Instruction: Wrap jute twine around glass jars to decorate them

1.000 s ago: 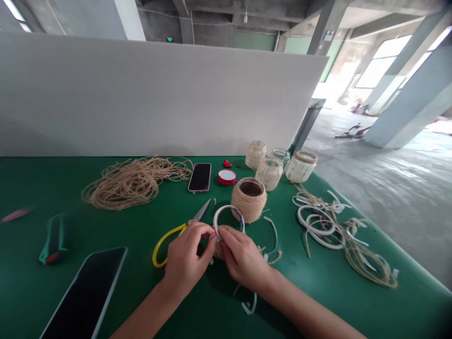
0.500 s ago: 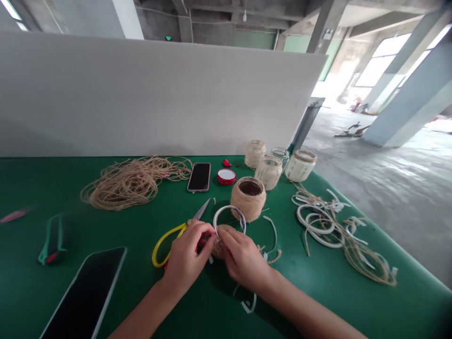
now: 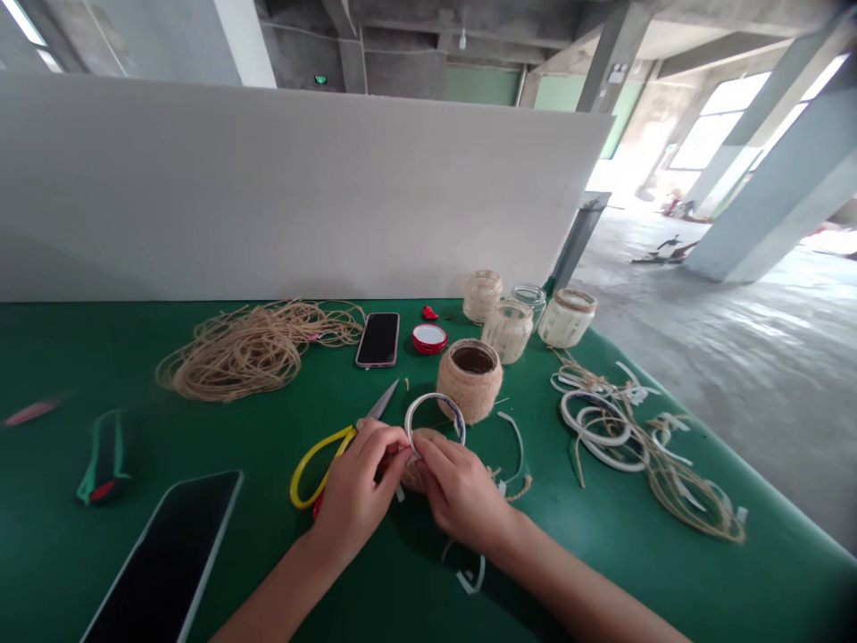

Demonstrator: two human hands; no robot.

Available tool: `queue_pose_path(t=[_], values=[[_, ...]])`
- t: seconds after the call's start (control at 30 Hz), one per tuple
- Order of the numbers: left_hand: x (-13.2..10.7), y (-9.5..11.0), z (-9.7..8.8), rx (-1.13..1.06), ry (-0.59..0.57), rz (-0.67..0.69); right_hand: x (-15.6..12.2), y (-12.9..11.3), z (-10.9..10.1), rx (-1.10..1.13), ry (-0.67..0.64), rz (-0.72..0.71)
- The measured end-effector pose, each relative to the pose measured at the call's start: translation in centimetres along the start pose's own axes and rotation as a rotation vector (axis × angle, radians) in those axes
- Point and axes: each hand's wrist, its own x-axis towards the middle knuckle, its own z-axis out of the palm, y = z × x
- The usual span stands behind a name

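**Green-topped bench (image 3: 261, 455): two hands meet over twine**

From the head view, the left hand (image 3: 354, 505) and right hand (image 3: 461, 500) sit together, fingers clamping a white blue-edged ring (image 3: 435, 396) upright against a twine-wrapped jar (image 3: 419, 473). Loosened fingers could let the ring spring free, near yellow-handled scissors (image 3: 335, 442).

Our two bare hands sit close together near the middle of the scene, backs upward, both curled inward. Our left hand (image 3: 354, 502) arches rightward, its curved fingers (image 3: 381, 444) pressing down and together. Our right hand (image 3: 459, 500) arches leftward, its bent fingertips (image 3: 423, 449) almost meeting the left fingers. Our bare left forearm (image 3: 271, 594) rises from the near edge toward the far right, while our bare right forearm (image 3: 576, 589) slants in from the near right, both wrists gently bent.
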Motion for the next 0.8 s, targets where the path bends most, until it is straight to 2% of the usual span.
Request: queue_pose_path(t=[0.07,0.2,0.37,0.5,0.6,0.8], values=[[0.0,0.0,0.0,0.013,-0.001,-0.021,0.0,0.0,0.0,-0.004,0.013,0.001],[-0.1,-0.1,0.1,0.054,0.07,-0.046,0.1,0.0,0.0,0.0,0.017,0.018],[-0.2,-0.3,0.2,0.184,0.142,0.157,0.1,-0.1,0.0,0.006,0.025,0.008],[-0.1,-0.4,0.0,0.183,0.184,0.216,0.2,-0.3,-0.2,0.009,0.031,0.009],[0.0,-0.2,-0.3,0.132,0.148,0.199,0.2,-0.6,-0.5,0.055,0.024,0.025],[-0.2,0.4,-0.4,0.035,0.002,0.182,0.3,-0.9,-1.0,0.176,0.071,0.092]])
